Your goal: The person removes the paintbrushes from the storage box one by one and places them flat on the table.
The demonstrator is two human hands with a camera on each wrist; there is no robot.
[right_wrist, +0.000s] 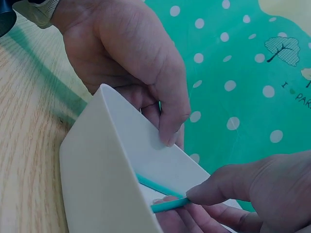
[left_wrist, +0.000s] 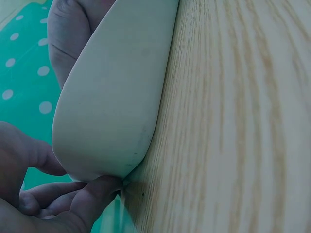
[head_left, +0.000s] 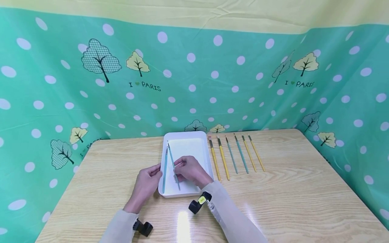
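One white tray (head_left: 191,145), on the wooden surface (head_left: 288,175), against the back edge, slightly nearer the left edge than the right. Left hand (head_left: 146,182): gripping the tray's left wall, thumb over the rim. Right hand (head_left: 189,170): thumb and fingers pinching one slim blue brush (head_left: 171,156) within the tray, bristles towards the back edge; contact with the tray floor cannot be told. Second blue brush (head_left: 165,172), lying along the left wall inside. Right of the tray, a row of six, bristles to the back edge: two thick yellow brushes (head_left: 224,162), two blue-handled brushes (head_left: 241,153), two thin yellow brushes (head_left: 256,153). Behind, one green dotted curtain (head_left: 179,87).
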